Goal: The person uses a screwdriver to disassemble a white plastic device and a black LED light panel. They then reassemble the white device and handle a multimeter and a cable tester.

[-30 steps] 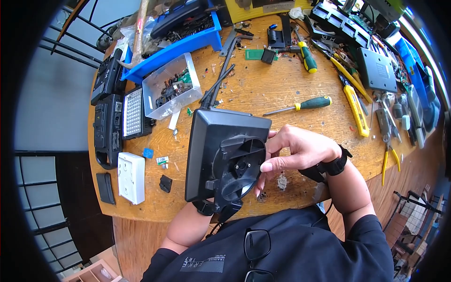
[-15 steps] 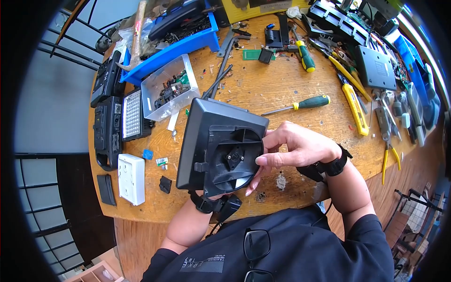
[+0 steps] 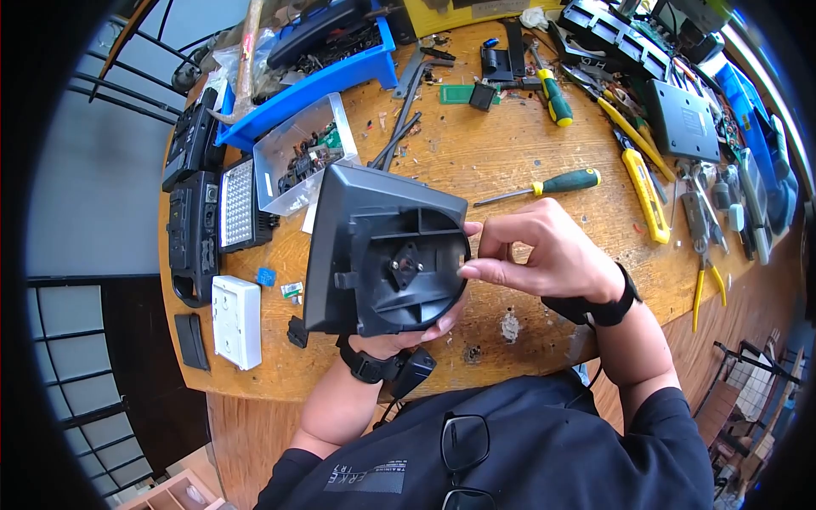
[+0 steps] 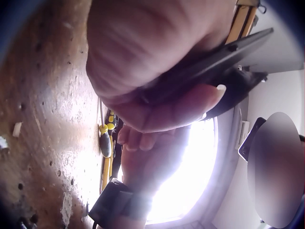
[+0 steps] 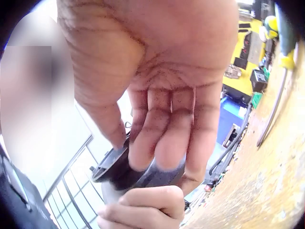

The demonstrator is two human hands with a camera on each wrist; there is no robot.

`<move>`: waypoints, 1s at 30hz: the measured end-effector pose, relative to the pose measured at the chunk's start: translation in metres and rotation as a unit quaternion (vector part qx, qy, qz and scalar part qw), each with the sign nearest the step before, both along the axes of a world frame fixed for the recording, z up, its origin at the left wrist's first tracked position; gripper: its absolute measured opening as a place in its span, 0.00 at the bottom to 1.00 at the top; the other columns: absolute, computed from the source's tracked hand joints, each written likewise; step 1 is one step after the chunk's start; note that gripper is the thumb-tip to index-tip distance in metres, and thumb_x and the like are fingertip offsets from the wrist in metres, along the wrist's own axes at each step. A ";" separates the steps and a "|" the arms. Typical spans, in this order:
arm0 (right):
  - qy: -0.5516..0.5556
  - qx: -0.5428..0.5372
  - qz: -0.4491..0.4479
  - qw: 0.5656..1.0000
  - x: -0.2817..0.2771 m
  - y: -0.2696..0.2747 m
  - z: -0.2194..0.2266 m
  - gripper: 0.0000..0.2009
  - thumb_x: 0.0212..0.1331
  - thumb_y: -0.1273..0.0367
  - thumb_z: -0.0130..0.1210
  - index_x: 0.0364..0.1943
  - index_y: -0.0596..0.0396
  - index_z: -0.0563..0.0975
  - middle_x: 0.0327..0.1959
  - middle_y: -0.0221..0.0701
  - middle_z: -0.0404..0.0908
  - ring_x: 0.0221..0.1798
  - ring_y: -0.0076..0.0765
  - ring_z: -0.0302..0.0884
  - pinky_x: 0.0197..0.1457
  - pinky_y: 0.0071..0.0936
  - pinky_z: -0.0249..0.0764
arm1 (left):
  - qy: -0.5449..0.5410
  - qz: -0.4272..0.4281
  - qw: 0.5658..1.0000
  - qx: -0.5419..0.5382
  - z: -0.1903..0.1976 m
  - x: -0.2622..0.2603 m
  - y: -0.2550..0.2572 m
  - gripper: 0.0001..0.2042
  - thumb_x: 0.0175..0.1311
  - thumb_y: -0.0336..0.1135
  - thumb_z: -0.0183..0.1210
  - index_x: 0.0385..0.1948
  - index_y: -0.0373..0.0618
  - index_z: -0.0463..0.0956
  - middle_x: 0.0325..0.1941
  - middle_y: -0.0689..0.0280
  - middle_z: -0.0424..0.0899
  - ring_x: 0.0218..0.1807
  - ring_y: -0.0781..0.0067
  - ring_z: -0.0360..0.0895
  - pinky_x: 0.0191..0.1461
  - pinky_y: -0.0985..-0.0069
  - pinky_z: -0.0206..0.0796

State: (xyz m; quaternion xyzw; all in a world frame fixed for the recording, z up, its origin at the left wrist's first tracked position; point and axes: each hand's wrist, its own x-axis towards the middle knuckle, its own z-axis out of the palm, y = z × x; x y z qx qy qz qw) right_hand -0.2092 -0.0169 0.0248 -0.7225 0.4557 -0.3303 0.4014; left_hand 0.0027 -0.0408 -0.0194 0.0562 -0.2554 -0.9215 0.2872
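A black plastic housing is held up above the front of the workbench, its round recessed side facing the head camera. Inside the recess, a small diamond-shaped piece carries two metal screws or pins. My left hand grips the housing from below and behind; most of that hand is hidden, with fingertips showing at the lower right rim. In the left wrist view the left thumb lies along the black plastic. My right hand pinches the recess's right rim, thumb in front and fingers behind.
A green-handled screwdriver lies beyond the right hand, with a yellow utility knife farther right. Left of the housing are a clear bin of small parts, an LED light panel and a white plastic box.
The housing has shifted left and turned so its round recess faces the head camera more fully. My left hand moved with it, and my right hand stays at the right rim.
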 end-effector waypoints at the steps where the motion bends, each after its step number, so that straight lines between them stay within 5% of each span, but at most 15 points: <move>1: 0.019 -0.081 -0.019 0.996 0.003 0.002 0.002 0.06 0.51 0.71 0.66 0.26 0.56 0.78 0.17 0.31 0.77 0.22 0.34 0.78 0.45 0.30 0.80 | -0.065 0.002 0.998 0.000 -0.001 0.003 0.002 0.34 0.64 0.55 0.50 0.64 0.37 0.59 0.36 0.57 0.78 0.20 0.71 0.74 0.14 0.80 0.63; 2: 0.018 -0.079 -0.018 0.997 0.007 0.005 0.002 0.06 0.51 0.71 0.66 0.26 0.56 0.78 0.17 0.31 0.77 0.22 0.34 0.78 0.45 0.30 0.80 | -0.131 0.003 0.991 0.001 0.001 0.005 0.002 0.35 0.64 0.56 0.50 0.64 0.37 0.59 0.34 0.57 0.78 0.19 0.73 0.73 0.14 0.80 0.62; 4: 0.037 -0.265 -0.041 0.963 0.017 0.008 0.002 0.09 0.52 0.66 0.64 0.31 0.52 0.75 0.21 0.29 0.73 0.23 0.35 0.76 0.24 0.30 0.71 | -0.129 -0.020 0.991 0.031 -0.008 0.011 0.005 0.33 0.63 0.58 0.49 0.61 0.38 0.63 0.33 0.56 0.78 0.20 0.68 0.74 0.14 0.78 0.63; 6: 0.076 -0.296 -0.019 0.952 0.022 0.011 0.000 0.12 0.52 0.68 0.61 0.41 0.51 0.75 0.23 0.27 0.71 0.23 0.34 0.75 0.23 0.29 0.71 | -0.230 0.032 0.970 0.064 -0.007 0.014 0.012 0.30 0.63 0.58 0.49 0.56 0.41 0.67 0.32 0.55 0.78 0.22 0.63 0.77 0.15 0.74 0.67; 7: 0.095 -0.290 -0.023 0.952 0.023 0.013 0.001 0.13 0.53 0.68 0.61 0.43 0.52 0.75 0.23 0.27 0.71 0.23 0.33 0.75 0.23 0.27 0.71 | -0.146 0.027 0.970 0.192 -0.010 0.012 0.011 0.28 0.63 0.59 0.48 0.52 0.43 0.69 0.32 0.53 0.78 0.24 0.57 0.78 0.18 0.69 0.70; 11: 0.108 -0.306 -0.054 0.944 0.026 0.014 -0.006 0.17 0.53 0.68 0.60 0.47 0.57 0.75 0.22 0.26 0.71 0.22 0.29 0.75 0.22 0.25 0.71 | -0.095 -0.003 0.978 0.188 -0.015 0.014 0.012 0.25 0.63 0.54 0.52 0.53 0.43 0.68 0.32 0.52 0.78 0.25 0.57 0.79 0.19 0.67 0.71; 13: 0.127 -0.306 -0.048 0.942 0.025 0.015 -0.004 0.17 0.53 0.67 0.60 0.46 0.58 0.75 0.22 0.26 0.70 0.22 0.29 0.75 0.22 0.25 0.71 | -0.204 0.028 0.978 0.020 -0.016 0.021 0.015 0.23 0.63 0.46 0.57 0.54 0.42 0.67 0.34 0.51 0.79 0.27 0.57 0.80 0.20 0.67 0.72; 14: 0.147 -0.307 -0.042 0.939 0.024 0.016 -0.003 0.17 0.53 0.66 0.60 0.46 0.59 0.75 0.21 0.26 0.70 0.21 0.29 0.75 0.21 0.25 0.71 | -0.205 0.029 0.978 0.021 -0.015 0.021 0.014 0.23 0.63 0.46 0.57 0.54 0.42 0.67 0.34 0.51 0.79 0.27 0.57 0.80 0.20 0.67 0.72; 16: 0.152 -0.313 -0.043 0.936 0.025 0.016 -0.004 0.18 0.52 0.66 0.61 0.46 0.59 0.75 0.20 0.26 0.70 0.21 0.28 0.75 0.21 0.25 0.71 | -0.364 0.029 0.900 -0.239 -0.011 0.019 0.011 0.22 0.62 0.40 0.59 0.55 0.41 0.66 0.34 0.52 0.80 0.28 0.59 0.81 0.21 0.69 0.73; 26: 0.176 -0.344 -0.051 0.921 0.027 0.018 -0.006 0.21 0.47 0.65 0.62 0.44 0.64 0.74 0.19 0.26 0.70 0.20 0.26 0.75 0.22 0.23 0.70 | -0.348 0.041 0.918 -0.187 -0.021 0.018 0.014 0.24 0.62 0.43 0.59 0.55 0.40 0.66 0.36 0.52 0.79 0.25 0.60 0.81 0.19 0.69 0.73; 28: 0.157 -0.346 -0.063 0.923 0.029 0.016 -0.007 0.20 0.46 0.67 0.64 0.43 0.64 0.76 0.18 0.25 0.70 0.18 0.26 0.72 0.21 0.23 0.68 | -0.163 0.088 0.983 -0.009 -0.024 0.015 0.017 0.24 0.62 0.43 0.59 0.55 0.41 0.66 0.37 0.52 0.79 0.26 0.59 0.81 0.19 0.69 0.73; 30: 0.139 -0.347 -0.075 0.924 0.030 0.015 -0.009 0.19 0.45 0.70 0.67 0.42 0.63 0.77 0.16 0.25 0.70 0.16 0.26 0.70 0.19 0.24 0.65 | -0.267 0.080 0.954 -0.107 -0.015 0.016 0.015 0.24 0.62 0.43 0.59 0.55 0.41 0.66 0.38 0.52 0.79 0.25 0.59 0.81 0.18 0.69 0.72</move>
